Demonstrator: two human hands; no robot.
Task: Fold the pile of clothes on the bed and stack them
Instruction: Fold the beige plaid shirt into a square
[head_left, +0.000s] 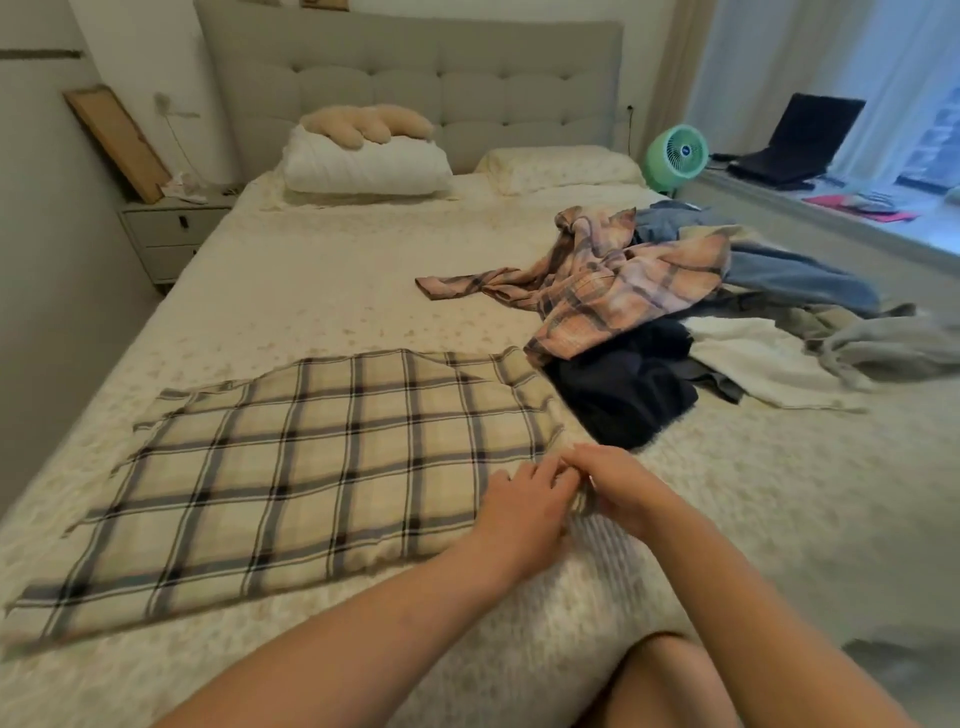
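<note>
Lower left of the frame, the cream plaid shirt lies spread flat on the bed. Left hand and right hand meet at its right edge, fingers pinching the hem. Light, limp cloth; best taken by corners

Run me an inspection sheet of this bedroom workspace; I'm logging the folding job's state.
Surface: bed with pale patterned cover.
Job's things: beige plaid shirt spread flat; unfolded pile to its right, pink plaid shirt on top, jeans, dark garment, white garment.
Clutter: pillows and a plush at the headboard.
Grippers: left hand and right hand meet at the beige shirt's right edge, pinching fabric.
Cables: one runs down from a wall outlet beside the headboard.
Surroundings: nightstand, green fan, laptop by the window.
</note>
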